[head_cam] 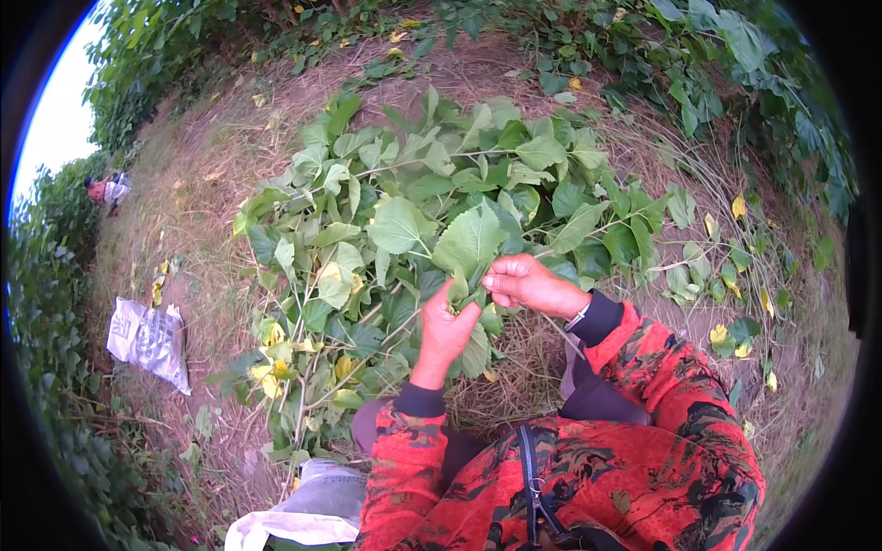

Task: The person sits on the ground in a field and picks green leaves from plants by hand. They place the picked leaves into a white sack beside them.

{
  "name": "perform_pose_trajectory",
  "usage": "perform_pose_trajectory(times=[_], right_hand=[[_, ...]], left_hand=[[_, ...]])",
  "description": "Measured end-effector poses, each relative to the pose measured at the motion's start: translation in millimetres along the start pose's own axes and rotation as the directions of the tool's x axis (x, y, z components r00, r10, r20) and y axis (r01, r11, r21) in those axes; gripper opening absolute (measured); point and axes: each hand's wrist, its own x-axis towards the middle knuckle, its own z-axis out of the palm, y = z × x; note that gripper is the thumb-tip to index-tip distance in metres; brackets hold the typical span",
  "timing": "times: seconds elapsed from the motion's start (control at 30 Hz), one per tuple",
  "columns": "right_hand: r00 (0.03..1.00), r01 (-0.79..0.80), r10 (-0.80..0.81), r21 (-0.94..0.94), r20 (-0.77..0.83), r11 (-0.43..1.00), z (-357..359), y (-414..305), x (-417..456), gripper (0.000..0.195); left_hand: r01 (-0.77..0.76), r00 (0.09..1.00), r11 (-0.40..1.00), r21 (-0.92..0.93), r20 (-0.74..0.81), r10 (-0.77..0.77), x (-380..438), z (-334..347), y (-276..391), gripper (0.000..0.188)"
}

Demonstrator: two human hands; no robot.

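A broad green leaf with a toothed edge (471, 240) rises from between my two hands, above a large heap of cut leafy branches (413, 169). My left hand (444, 327) is closed around a small bunch of green leaves, thumb toward the right. Close beside it, my right hand (527, 281) pinches the same bunch with thumb and fingertips. A further leaf (475, 352) hangs below the hands. Bare stems (301, 392) and some yellow leaves (270, 375) show at the heap's left side. What lies inside the fists is hidden.
A white woven sack (148, 341) with printing lies at the left. Another sack (320, 492) stands by my left knee. Leafy bushes (744, 76) border the ground, where dry straw and scattered leaves lie. Far off at left is a person (110, 189).
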Motion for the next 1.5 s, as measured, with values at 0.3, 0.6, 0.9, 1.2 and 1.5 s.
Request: perform_pose_trajectory(times=[0.3,0.6,0.9,1.2,1.5], right_hand=[[0.887,0.32,-0.442,-0.51,-0.135,0.798,-26.8,22.5,10.9,0.016],[0.861,0.254,-0.504,-0.801,-0.068,0.542,-12.7,9.1,-11.1,0.009],[0.782,0.298,-0.609,-0.938,0.133,0.178,-9.4,17.7,-18.3,0.012],[0.813,0.281,-0.571,-0.936,0.113,0.214,-14.8,19.2,-30.1,0.015],[0.929,0.261,-0.364,-0.818,0.069,0.512,-9.4,8.7,-34.4,0.016]], left_hand=[[0.015,0.972,0.999,0.033,0.234,-0.022,-22.2,3.6,-3.3,0.025],[-0.031,0.995,0.999,-0.04,-0.094,0.027,5.2,-47.6,23.3,0.021],[-0.183,0.977,0.718,0.672,0.041,0.21,6.1,-18.3,10.0,0.043],[-0.153,0.976,0.433,0.888,0.067,0.206,15.5,-12.9,-13.4,0.029],[-0.101,0.966,0.604,0.79,-0.068,0.251,18.8,1.1,-30.5,0.022]])
